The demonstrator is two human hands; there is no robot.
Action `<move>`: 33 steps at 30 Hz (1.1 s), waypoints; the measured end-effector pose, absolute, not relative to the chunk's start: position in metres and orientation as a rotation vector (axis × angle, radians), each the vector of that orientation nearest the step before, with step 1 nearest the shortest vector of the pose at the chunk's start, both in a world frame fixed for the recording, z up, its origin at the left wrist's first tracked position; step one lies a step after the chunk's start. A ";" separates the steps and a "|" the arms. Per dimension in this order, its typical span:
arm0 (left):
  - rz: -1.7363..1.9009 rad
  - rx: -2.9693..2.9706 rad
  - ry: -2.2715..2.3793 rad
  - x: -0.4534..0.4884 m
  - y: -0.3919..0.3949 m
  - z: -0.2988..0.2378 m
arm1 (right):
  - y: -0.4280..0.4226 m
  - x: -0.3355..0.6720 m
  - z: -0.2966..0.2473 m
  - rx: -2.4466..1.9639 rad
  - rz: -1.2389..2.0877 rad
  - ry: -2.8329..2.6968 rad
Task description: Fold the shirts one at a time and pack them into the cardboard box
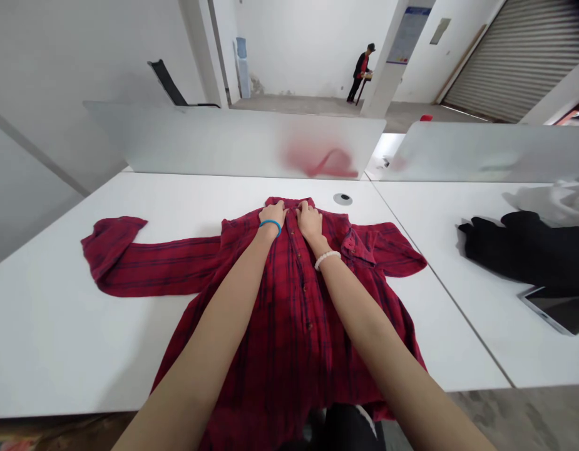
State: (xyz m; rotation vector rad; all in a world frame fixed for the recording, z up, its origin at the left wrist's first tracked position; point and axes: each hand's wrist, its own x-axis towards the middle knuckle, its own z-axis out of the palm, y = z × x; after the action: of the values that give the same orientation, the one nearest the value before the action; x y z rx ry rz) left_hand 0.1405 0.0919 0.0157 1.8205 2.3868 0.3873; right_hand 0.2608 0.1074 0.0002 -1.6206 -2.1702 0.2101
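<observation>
A red plaid shirt [289,300] with dark stripes lies front side up on the white table [45,332], its collar at the far end and its hem hanging over the near edge. One sleeve stretches out to the left with its cuff folded back; the other is bent on the right. My left hand [274,214], with a blue band at the wrist, is closed on the shirt just below the collar. Close beside it, across the button placket, my right hand [310,220] with a white bead bracelet also pinches the fabric near the collar.
Frosted dividers [214,141] stand along the table's back edge. A cable grommet [343,199] sits right of the collar. On the right-hand table are a black cloth [528,247] and a tablet-like device [559,310]. A person [362,72] stands far back.
</observation>
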 end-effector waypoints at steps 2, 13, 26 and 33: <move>0.406 1.820 2.399 0.141 0.098 0.015 | 0.111 0.260 0.002 -1.589 0.200 -2.151; 0.573 1.717 2.388 0.134 0.108 0.010 | 0.124 0.259 -0.004 -1.254 -0.101 -2.395; 0.681 1.787 2.273 0.129 0.095 0.007 | 0.123 0.257 -0.003 -1.320 -0.169 -2.334; 0.655 1.825 2.278 0.133 0.092 0.010 | 0.117 0.258 0.005 -1.252 -0.242 -2.435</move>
State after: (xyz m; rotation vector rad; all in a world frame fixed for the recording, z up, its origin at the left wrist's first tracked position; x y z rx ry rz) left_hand 0.1330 0.0919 0.0095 1.8252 2.2778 0.6548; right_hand 0.2581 0.1169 0.0050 -1.2523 -2.4353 -0.2416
